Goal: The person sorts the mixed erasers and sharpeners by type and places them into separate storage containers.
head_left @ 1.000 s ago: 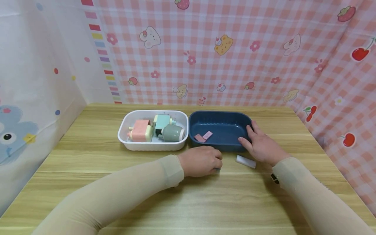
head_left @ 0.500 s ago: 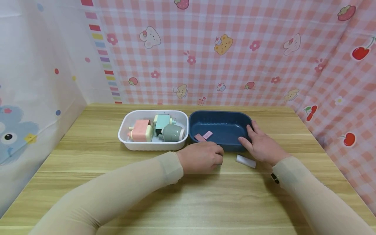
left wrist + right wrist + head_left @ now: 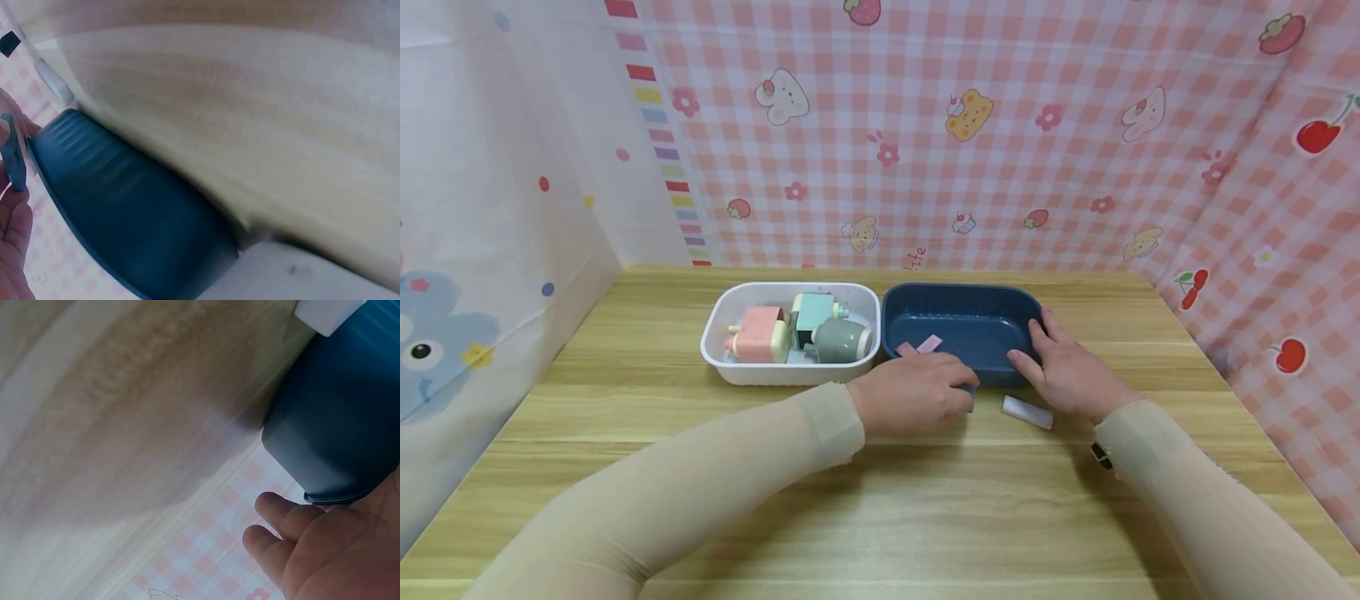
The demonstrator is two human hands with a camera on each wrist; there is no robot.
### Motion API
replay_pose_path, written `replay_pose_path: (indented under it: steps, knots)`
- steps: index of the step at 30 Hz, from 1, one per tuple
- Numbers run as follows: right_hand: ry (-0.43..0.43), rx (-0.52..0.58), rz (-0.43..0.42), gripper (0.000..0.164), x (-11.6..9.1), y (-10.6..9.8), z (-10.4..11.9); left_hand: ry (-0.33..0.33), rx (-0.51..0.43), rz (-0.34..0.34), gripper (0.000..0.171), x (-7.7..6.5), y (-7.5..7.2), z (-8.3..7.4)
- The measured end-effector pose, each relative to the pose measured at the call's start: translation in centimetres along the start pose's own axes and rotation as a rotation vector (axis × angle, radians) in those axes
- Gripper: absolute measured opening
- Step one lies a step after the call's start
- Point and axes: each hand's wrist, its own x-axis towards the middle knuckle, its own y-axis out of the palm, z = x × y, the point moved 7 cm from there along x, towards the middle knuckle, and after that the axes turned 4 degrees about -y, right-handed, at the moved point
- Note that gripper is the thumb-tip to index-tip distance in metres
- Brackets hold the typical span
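In the head view my left hand pinches a small flat blue eraser, held just above the front rim of a dark blue bin. The left wrist view shows fingertips and thumb on the eraser's edges. My right hand rests on the bin's right end, fingers loosely spread, some beyond the outer wall in the right wrist view. A pinkish-brown eraser and a lilac eraser lie inside the bin at its left; the left hand partly covers that corner. A white eraser-like block lies on the table near the right hand.
A white bin stands against the blue bin's left side. In it are a pink pencil sharpener, a mint one and a grey-green rounded one. A pink checked cloth hangs behind the wooden table.
My left hand has risen slightly from the table toward the blue bin's front rim, carrying the blue eraser. The right hand has stayed at the bin's right end.
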Motion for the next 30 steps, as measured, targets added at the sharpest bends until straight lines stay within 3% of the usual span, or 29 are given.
replay_pose_path:
  steps: [6,15,30]
  knots:
    - [-0.002,-0.001,0.004,0.098,0.0,0.0,0.0,-0.028,0.008,-0.031,0.025,-0.1,-0.9,0.6]
    - [-0.004,-0.003,0.004,0.098,0.0,0.0,0.0,0.015,0.061,-0.166,0.023,-0.1,-1.6,1.5]
    - [0.003,-0.003,0.012,0.098,0.0,-0.1,0.0,0.010,0.151,-0.188,0.022,0.0,-2.2,3.0]
